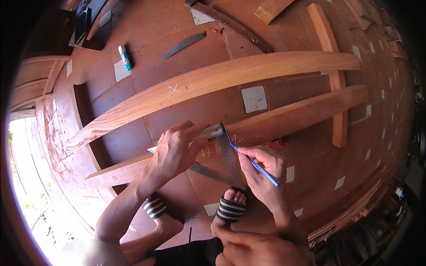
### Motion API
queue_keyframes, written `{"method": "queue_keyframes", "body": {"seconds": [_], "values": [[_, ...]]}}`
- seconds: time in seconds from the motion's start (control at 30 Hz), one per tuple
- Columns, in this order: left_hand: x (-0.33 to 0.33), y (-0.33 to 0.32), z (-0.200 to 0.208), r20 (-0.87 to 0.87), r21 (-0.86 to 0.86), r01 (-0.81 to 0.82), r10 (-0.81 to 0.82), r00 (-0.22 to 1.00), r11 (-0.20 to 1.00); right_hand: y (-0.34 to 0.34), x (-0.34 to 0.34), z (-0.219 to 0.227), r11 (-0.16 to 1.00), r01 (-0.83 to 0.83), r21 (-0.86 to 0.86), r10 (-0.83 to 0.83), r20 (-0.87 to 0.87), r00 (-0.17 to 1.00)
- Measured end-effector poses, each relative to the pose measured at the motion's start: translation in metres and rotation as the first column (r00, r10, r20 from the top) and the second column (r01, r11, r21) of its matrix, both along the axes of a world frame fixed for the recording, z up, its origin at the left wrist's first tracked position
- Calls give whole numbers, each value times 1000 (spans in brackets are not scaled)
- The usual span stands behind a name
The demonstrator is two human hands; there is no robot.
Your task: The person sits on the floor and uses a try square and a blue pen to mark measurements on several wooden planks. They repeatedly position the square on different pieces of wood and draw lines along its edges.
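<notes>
Grasping the square [230, 155], the left hand [175, 148] sets its pale stock along the far edge of the near beam [284, 111], with the dark blade lying across the wood. The right hand [264, 168] pinches a blue pen [268, 176], tip at the blade's right side.

White marks [206, 152] are already on the near beam, left of the blade, and beyond it the far beam [248, 71] bears a white cross [173, 89] and faint lines. The stroke along the blade seems to be in hand; whether it is complete I cannot tell.

Two supports carry both beams: a dark one [83, 102] under the near beam's left end, an orange one [340, 128] under its right. A red thing [276, 142], mostly hidden, shows at the near beam's near edge. Farther off, beyond both beams, a glue tube [125, 57], a curved blade [184, 45] and a dark bar [230, 27] lie on the floor [151, 53].

Nothing seems to block the pen, though the left hand covers part of the stock. On the near beam's near side, a sandalled right foot [235, 195] is close to the blade's free end.
</notes>
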State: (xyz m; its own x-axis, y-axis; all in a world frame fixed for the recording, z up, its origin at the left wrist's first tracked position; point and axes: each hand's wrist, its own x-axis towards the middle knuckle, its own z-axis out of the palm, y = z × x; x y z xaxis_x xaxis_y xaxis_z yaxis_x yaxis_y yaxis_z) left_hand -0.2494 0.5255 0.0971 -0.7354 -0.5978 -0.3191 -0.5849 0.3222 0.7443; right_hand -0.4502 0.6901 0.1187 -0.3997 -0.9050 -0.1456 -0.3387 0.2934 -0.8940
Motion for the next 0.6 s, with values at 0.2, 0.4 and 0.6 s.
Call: {"method": "queue_keyframes", "body": {"seconds": [0.2, 0.4, 0.6], "values": [[1, -1, 0, -49, -32, -4, 3, 999, 999, 43, 12, -1, 974, -6, 225, 3, 14, 1000], [27, 51, 41, -104, -47, -66, 61, 993, 997, 90, 77, -19, 959, 147, 241, -174, 96, 980], [41, 55, 45, -74, -189, -4, -10, 997, 982, 134, 86, -22, 976, 93, 199, -103, 40, 994]]}}
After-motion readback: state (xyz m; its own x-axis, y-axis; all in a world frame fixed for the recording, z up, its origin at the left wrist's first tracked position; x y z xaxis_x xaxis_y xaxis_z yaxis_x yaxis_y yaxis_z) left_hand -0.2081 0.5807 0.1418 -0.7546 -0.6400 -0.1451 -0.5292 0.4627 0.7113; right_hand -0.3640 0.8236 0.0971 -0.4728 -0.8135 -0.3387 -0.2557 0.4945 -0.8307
